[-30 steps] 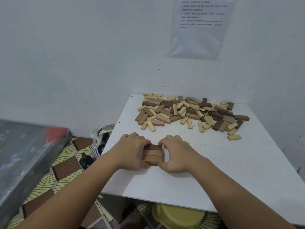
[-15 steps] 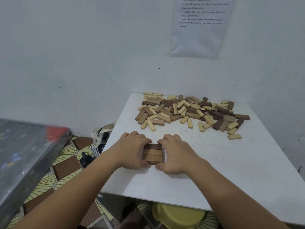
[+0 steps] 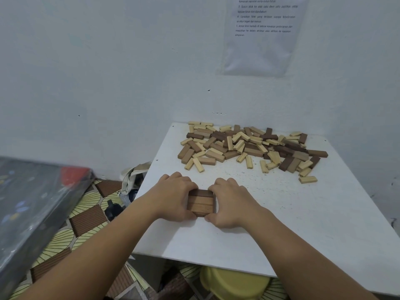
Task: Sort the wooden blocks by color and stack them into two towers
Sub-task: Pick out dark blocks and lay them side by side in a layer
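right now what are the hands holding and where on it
The small set of brown blocks: the left hand grips its left side, the right hand its right side.

The bare left forearm comes in from 7 o'clock and the bare right forearm from 5 o'clock. The left grip curls round the brown block stack at its 9 o'clock side, and the right grip at its 3 o'clock side. Knuckles are up and both thumbs are on the near edge.
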### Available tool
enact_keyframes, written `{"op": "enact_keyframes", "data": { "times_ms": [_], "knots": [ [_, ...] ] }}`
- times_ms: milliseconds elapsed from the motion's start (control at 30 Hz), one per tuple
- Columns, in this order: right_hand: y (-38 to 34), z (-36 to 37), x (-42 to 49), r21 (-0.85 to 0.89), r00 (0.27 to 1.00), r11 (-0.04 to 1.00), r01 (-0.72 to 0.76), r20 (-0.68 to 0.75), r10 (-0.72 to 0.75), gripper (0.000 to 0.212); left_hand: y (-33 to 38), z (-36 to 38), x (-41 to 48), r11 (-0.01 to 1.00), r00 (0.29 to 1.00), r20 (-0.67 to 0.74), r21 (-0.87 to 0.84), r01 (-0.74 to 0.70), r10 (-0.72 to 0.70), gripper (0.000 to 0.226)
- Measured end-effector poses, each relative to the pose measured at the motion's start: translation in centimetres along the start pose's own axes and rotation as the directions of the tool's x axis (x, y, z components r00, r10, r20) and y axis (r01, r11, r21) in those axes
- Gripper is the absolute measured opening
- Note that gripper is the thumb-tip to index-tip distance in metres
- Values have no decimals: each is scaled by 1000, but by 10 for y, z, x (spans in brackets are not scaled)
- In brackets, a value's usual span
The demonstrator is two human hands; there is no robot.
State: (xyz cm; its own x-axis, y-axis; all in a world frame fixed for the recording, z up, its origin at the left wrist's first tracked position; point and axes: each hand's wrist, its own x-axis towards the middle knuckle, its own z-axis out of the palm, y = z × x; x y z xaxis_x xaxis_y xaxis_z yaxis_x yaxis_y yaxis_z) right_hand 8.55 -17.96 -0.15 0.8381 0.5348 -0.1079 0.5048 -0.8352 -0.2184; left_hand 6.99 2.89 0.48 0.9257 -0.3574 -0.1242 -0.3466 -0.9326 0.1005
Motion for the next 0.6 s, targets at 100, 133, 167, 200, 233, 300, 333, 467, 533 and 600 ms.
{"op": "enact_keyframes", "data": {
  "times_ms": [100, 133, 167, 200, 233, 300, 333, 467, 533, 600],
  "knots": [
    [1, 0, 0, 6, 1000, 1000, 0, -5, 0, 60, 0, 1, 0, 1000, 1000, -3, -12, 0, 0, 59],
    [1, 1, -1, 8, 1000, 1000, -1, -8, 1, 61, 0, 1, -1, 1000, 1000, -3, -20, 2, -2, 60],
    [1, 2, -1, 10, 1000, 1000, -2, -12, 2, 62, 0, 1, -1, 1000, 1000, -5, -30, 3, -3, 61],
    [2, 3, -2, 13, 1000, 1000, -3, -17, 4, 63, -1, 2, -2, 999, 1000, -8, -41, 4, -4, 62],
    [2, 4, -3, 18, 1000, 1000, -5, -22, 5, 64, -1, 3, -3, 999, 1000, -12, -52, 4, -5, 62],
    [2, 5, -3, 27, 1000, 1000, -5, -30, 6, 63, -1, 4, -4, 997, 1000, -16, -70, 7, -8, 63],
    [2, 5, -3, 28, 1000, 1000, -5, -30, 6, 62, 0, 4, -4, 997, 1000, -16, -74, 6, -7, 63],
    [2, 4, -3, 31, 1000, 1000, -2, -21, 3, 62, 1, 4, -3, 997, 1000, -8, -71, 0, 0, 67],
    [1, 4, -3, 31, 1000, 1000, -2, -22, 3, 62, 1, 4, -3, 997, 1000, -7, -72, -3, 2, 70],
    [0, 3, -2, 28, 1000, 1000, -2, -23, 2, 62, 1, 4, -2, 998, 1000, -9, -64, -7, 6, 68]
  ]
}}
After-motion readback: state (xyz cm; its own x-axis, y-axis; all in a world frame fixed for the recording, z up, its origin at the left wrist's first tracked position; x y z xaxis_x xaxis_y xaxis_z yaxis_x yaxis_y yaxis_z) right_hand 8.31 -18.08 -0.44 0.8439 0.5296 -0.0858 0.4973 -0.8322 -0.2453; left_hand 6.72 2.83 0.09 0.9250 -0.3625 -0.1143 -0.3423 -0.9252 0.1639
